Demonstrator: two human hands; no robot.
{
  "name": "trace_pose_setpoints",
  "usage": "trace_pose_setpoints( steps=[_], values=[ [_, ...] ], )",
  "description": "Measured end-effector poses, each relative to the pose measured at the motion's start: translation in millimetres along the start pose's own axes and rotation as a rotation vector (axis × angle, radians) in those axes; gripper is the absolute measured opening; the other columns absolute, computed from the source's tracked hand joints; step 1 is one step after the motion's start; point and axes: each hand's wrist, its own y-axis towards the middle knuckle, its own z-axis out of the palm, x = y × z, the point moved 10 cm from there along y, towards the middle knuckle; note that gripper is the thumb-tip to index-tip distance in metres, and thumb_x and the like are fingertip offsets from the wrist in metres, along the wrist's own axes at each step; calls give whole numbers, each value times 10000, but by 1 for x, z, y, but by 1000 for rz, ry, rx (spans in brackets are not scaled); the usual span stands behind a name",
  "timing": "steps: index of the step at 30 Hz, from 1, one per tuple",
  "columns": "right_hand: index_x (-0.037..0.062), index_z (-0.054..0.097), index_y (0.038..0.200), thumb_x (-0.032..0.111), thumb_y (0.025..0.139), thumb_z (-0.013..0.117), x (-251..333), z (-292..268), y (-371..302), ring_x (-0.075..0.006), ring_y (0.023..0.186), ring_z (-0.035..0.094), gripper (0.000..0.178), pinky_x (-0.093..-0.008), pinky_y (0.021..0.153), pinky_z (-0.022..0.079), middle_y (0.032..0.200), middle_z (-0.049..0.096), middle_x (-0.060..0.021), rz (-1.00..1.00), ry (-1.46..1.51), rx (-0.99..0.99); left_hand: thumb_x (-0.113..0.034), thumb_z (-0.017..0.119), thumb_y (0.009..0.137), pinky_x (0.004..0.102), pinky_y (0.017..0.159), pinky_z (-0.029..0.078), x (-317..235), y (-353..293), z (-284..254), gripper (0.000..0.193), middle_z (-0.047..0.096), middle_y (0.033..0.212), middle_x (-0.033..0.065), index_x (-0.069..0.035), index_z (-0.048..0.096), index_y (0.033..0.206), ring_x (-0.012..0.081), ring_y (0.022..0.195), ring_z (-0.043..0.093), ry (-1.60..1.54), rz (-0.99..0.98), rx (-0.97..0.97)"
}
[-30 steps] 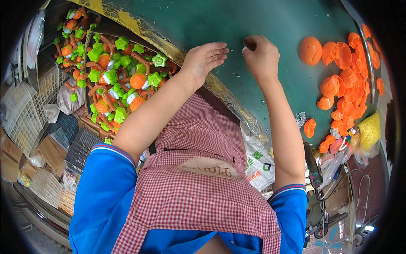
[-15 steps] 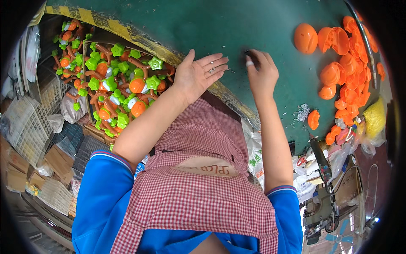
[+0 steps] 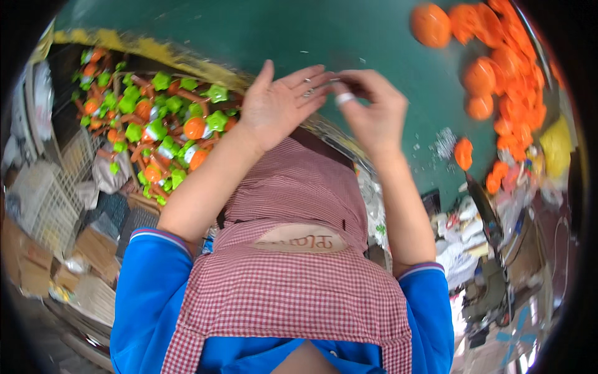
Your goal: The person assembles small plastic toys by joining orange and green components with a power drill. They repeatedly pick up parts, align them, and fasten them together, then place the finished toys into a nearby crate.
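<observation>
My left hand (image 3: 268,112) is held palm up over the table's front edge, its fingers stretched out. A few tiny silver pieces, apparently screws (image 3: 308,92), lie on those fingers. Thumb and fingertips of my right hand (image 3: 377,115) come together right at the left fingertips; whatever is pinched there is too small and blurred to name. A white wrap (image 3: 345,98) covers part of the right thumb. On the green tabletop (image 3: 367,31), a small heap of silver screws (image 3: 445,143) lies to the right of my right hand, beside a single orange plastic piece (image 3: 463,154).
Orange plastic shells (image 3: 479,77) are piled along the table's right side, with a yellow bag (image 3: 556,144) beyond. A dark handheld tool (image 3: 483,202) is at the right edge. Left of the table, a box holds orange, green and brown toy parts (image 3: 194,128). Worn yellow edging (image 3: 180,55) borders the table.
My right hand has moved left, from over the tabletop to my left hand's fingertips. The left hand stays palm up. The whole view has shifted slightly.
</observation>
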Motion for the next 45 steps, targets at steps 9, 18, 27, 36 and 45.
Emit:
trace_pose_setpoints(
  steps=[9, 18, 27, 36, 45],
  values=[
    [38, 671, 972, 77, 805, 682, -114, -94, -129, -183, 683, 651, 172, -286, 636, 531, 837, 665, -104, 357, -94, -380, -380, 360, 998, 374, 996, 453, 20, 8, -29, 537, 518, 1252, 202, 69, 449, 1280, 288, 1141, 526, 324, 58, -307],
    [-4, 664, 980, 46, 836, 653, -228, -171, -270, -120, 721, 620, 153, -250, 675, 509, 836, 663, -79, 768, -39, -728, -354, 377, 999, 342, 932, 491, 69, 15, -28, 488, 569, 1180, 168, 51, 486, 1247, 249, 1066, 569, 435, -75, -285],
    [26, 659, 971, 39, 802, 671, -187, -146, -174, -176, 715, 625, 170, -278, 669, 510, 866, 641, -84, 321, -168, -499, -336, 403, 997, 335, 921, 498, 104, 24, -22, 476, 562, 1184, 150, 45, 466, 1275, 239, 1045, 576, 533, -111, -321],
    [49, 631, 821, 79, 744, 639, -173, -127, -122, -288, 758, 621, 83, -384, 699, 520, 790, 612, -111, 243, -447, -227, -353, 398, 995, 331, 922, 489, 128, 27, -9, 489, 568, 1181, 149, 42, 478, 1272, 232, 1056, 571, 609, -96, -349],
    [51, 633, 908, 70, 715, 672, -56, -91, -130, -289, 809, 615, 198, -359, 723, 513, 902, 622, -100, -115, 23, -194, -390, 449, 965, 332, 903, 483, 151, 31, -18, 490, 592, 1072, 120, 35, 529, 1195, 220, 996, 573, 494, -83, -317]
  ],
)
